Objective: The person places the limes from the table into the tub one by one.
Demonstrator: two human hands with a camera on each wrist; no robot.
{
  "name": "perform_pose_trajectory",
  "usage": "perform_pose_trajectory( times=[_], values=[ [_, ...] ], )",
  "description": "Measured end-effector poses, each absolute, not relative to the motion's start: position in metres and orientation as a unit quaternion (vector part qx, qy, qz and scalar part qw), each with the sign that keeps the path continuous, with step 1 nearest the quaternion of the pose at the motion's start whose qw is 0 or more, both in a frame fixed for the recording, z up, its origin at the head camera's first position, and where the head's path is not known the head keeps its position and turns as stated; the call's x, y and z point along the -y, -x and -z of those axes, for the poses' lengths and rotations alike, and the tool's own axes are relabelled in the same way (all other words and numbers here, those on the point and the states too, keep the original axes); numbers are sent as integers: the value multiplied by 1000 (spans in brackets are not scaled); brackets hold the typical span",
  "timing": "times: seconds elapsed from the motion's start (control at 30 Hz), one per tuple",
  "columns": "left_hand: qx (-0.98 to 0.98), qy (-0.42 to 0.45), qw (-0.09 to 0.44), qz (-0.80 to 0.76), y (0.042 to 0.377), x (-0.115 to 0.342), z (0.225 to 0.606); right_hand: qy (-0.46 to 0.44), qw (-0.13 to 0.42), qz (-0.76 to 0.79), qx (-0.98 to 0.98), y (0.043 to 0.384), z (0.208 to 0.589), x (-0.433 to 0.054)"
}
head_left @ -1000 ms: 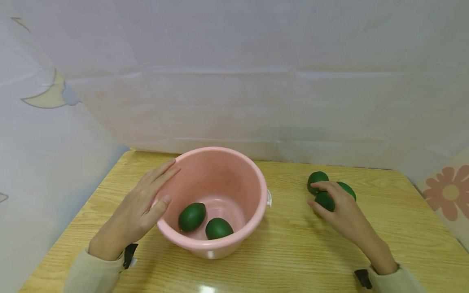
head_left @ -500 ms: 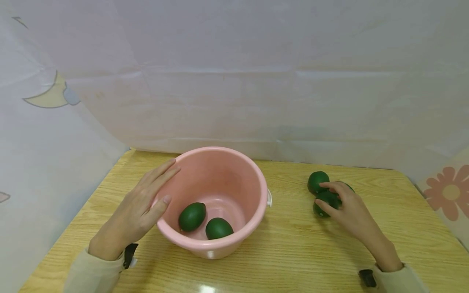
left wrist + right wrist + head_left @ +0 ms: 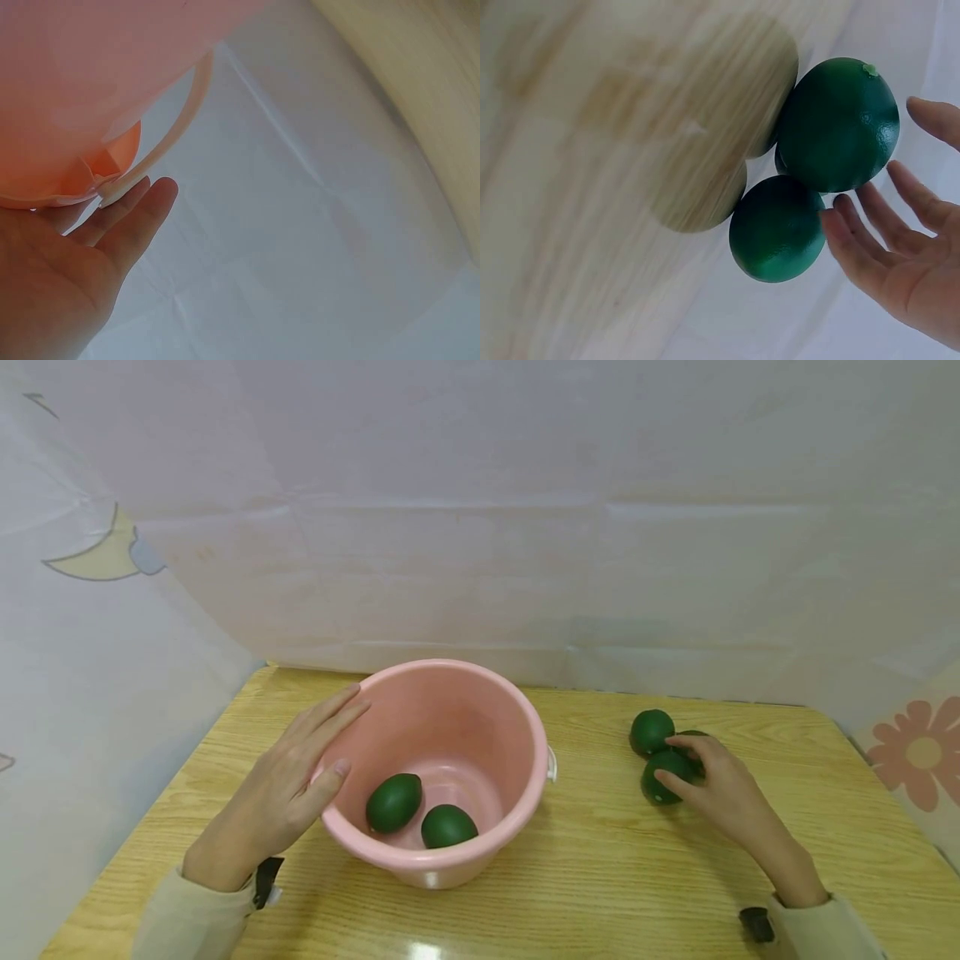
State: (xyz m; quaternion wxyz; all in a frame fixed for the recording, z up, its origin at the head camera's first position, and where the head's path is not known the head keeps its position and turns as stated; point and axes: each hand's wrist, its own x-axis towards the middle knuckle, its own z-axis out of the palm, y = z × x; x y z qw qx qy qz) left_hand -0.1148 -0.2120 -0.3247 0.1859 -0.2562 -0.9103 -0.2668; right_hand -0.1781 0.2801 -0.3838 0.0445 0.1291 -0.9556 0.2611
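Observation:
My left hand (image 3: 281,789) rests on the left rim of a pink bucket (image 3: 532,793) with fingers extended; in the left wrist view its fingers lie by the bucket's pale handle (image 3: 172,131). Inside the bucket lie two dark green limes, one lime (image 3: 393,803) at the left and another lime (image 3: 447,827) nearer the front. Over a cluster on the right, my right hand (image 3: 723,797) hovers, thumb and fingers spread beside the front lime (image 3: 663,778). Behind it sit a second lime (image 3: 651,732) and a third lime, partly hidden by the hand.
A wooden table (image 3: 585,877) carries everything. A pale wall sheet (image 3: 480,568) hangs along the back edge and continues at the sides. The bucket's white handle joint (image 3: 552,766) sticks out on its right.
My right hand has shifted slightly right, uncovering more of the front lime. The limes on the table now sit closer together. My left hand and the bucket stay put.

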Motion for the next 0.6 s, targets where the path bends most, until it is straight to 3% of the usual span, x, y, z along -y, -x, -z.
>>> perform_pose_trajectory(
  times=[0.3, 0.6],
  values=[
    [909, 255, 185, 272, 115, 212, 325, -113, -12, -264, 958, 181, 385, -282],
    [912, 252, 181, 269, 115, 212, 325, -139, -25, -266, 954, 180, 387, -283]
  ],
)
